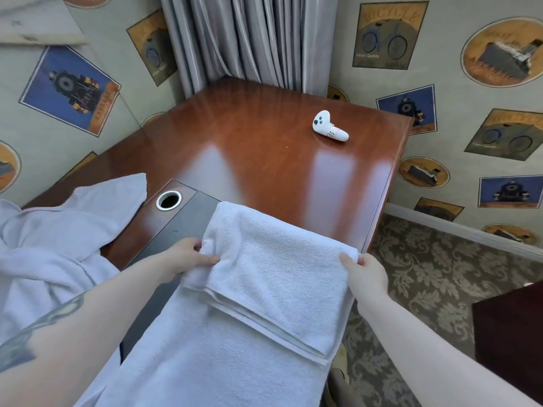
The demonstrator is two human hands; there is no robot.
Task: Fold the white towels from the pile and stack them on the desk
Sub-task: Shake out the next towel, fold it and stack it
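A white towel [264, 277] lies over the near edge of the glossy wooden desk [264, 154], its far part doubled back over itself and its lower part hanging toward me. My left hand [191, 255] pinches the fold at the towel's left edge. At the right corner of the fold, my right hand [364, 271] pinches the cloth near the desk's right edge. A rumpled pile of white towels [53, 236] sits on the desk at the left, beside my left arm.
A small white toy-like object [329, 127] lies at the desk's far right. A round metal-rimmed cable hole [169, 200] sits in a dark panel by the towel. Grey curtains [249, 39] hang behind. Patterned carpet [440, 277] and dark furniture [511, 330] lie to the right.
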